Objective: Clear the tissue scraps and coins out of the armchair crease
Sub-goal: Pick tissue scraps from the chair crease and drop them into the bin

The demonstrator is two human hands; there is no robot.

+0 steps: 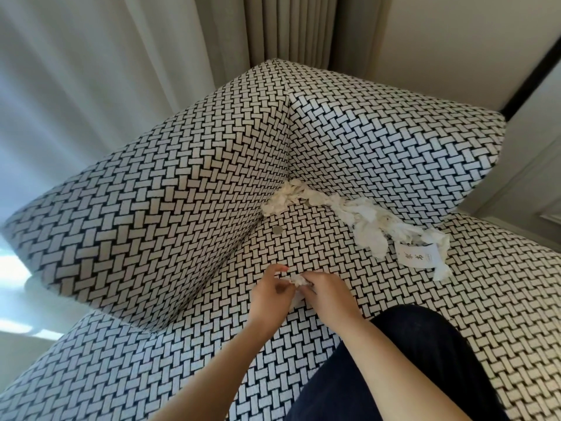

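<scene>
A small tissue scrap (297, 280) is pinched between the curled fingers of the left hand (268, 291) and the right hand (329, 291). A coin (277, 230) is seen beyond the fingertips, with more tissue scraps (361, 218) heaped farther off along the armchair crease (243, 245).

Single head cam, no second view. Looks steeply down and forward into the armchair (188, 189) corner, close above the seat; curtains (91, 71) sit behind the chair's back.

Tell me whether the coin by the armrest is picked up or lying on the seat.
Lying on the seat: the coin sits flat beside the armrest, untouched; left hand and right hand pinch a tissue scrap.
</scene>
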